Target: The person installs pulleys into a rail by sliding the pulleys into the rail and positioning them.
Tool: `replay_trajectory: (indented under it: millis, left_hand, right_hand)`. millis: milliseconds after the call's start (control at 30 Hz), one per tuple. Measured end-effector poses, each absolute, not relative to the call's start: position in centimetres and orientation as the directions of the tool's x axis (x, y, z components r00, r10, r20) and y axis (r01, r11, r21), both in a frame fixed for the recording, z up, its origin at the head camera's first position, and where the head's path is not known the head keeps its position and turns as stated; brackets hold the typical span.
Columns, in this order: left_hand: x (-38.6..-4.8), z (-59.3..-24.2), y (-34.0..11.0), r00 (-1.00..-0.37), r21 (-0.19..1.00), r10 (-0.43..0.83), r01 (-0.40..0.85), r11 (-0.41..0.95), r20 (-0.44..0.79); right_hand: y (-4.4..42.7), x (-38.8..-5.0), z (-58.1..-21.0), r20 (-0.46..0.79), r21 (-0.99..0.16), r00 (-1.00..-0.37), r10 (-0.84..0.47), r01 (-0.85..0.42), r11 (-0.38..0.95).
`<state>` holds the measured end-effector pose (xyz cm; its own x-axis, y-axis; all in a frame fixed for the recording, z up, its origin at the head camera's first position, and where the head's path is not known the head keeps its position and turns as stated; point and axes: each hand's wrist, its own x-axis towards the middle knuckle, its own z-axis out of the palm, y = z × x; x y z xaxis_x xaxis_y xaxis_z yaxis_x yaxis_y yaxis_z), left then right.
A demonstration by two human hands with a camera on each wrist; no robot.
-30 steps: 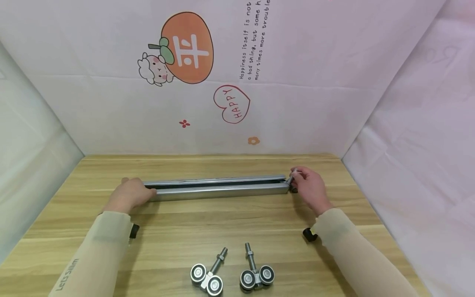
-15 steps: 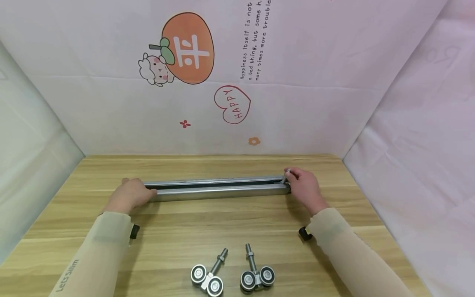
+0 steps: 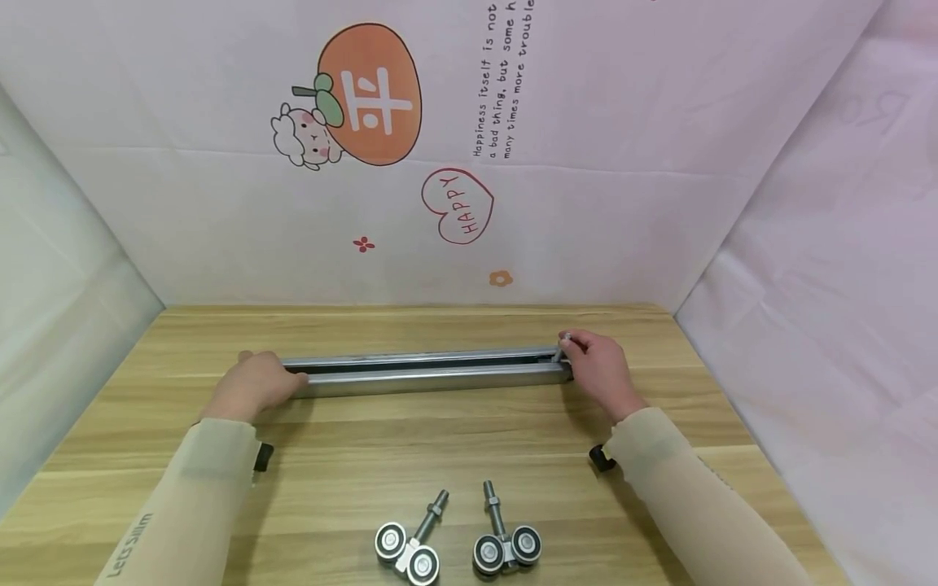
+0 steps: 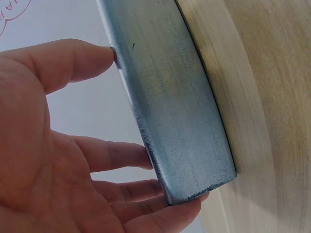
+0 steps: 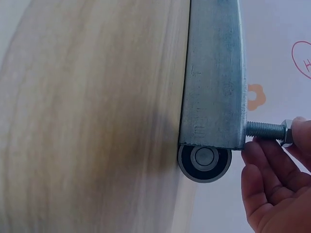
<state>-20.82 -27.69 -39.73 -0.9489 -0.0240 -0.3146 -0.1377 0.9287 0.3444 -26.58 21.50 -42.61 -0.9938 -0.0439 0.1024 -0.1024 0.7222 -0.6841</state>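
Note:
A slotted metal rail (image 3: 432, 378) lies across the wooden table, its slot facing up. At its left end my left hand (image 3: 256, 382) holds it, thumb on the upper edge and fingertips against the end, as the left wrist view shows. My right hand (image 3: 601, 370) pinches the upright bolt (image 5: 265, 130) of a roller trolley near its nut. One wheel (image 5: 204, 162) of that trolley protrudes from the rail's right end, while the bolt stands up through the slot. The rest of the trolley is hidden inside the rail.
Two more roller trolleys lie nearer on the table, a left one (image 3: 407, 549) and a right one (image 3: 507, 547), bolts pointing away. Behind the table (image 3: 410, 456) rises a white printed cloth (image 3: 586, 236), with cloth at both sides too.
My right hand has moved left with the trolley, from outside the rail's right end to partly inside it. The left hand and the two loose trolleys have stayed put.

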Motion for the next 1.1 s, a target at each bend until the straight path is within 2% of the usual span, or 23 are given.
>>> replay_trajectory:
  millis: [300,733,1100]
  left_hand:
    - [-20.7,-39.6,-27.7,-0.947,0.346,-0.021,-0.138,0.928,-0.321]
    - [-20.7,-39.7,-27.6,-0.953,0.342,-0.026,-0.135,0.930,-0.303]
    - [-20.5,-39.9,-27.8,-0.971,0.364,-0.036,-0.122,0.924,-0.235]
  right_hand:
    - [20.4,-26.8,-42.4,0.083,-0.676,-0.994,-0.075,-0.112,0.729]
    - [18.0,-26.6,-42.2,0.153,-0.611,-0.977,-0.148,-0.211,0.763]
    - [16.5,-26.4,-41.9,0.132,-0.597,-0.975,-0.178,-0.222,0.771]
